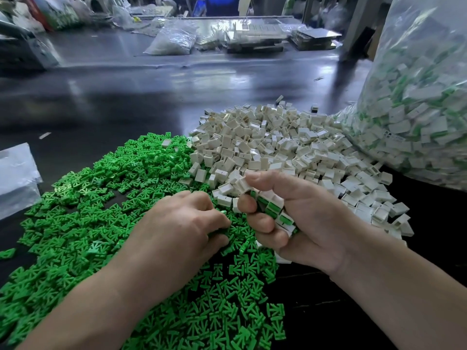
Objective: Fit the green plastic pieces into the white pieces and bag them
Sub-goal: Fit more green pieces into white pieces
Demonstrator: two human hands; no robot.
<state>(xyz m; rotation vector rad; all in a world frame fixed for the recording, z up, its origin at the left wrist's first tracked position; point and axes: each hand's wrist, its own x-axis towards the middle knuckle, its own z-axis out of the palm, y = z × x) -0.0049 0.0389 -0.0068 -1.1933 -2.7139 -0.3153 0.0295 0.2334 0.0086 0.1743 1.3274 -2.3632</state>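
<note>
Green plastic pieces: one pinched in curled-together fingertips of left hand, likely next insert | right hand fingers clamped round stack of fitted white pieces, held close for quick loading | green heap near-left, loose white pieces just beyond | clear bag far right, holding finished parts

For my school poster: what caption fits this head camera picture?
Right hand grips fitted white-and-green pieces while left hand picks green pieces from the pile.

Glossy dark worktable, cluttered far end
</note>
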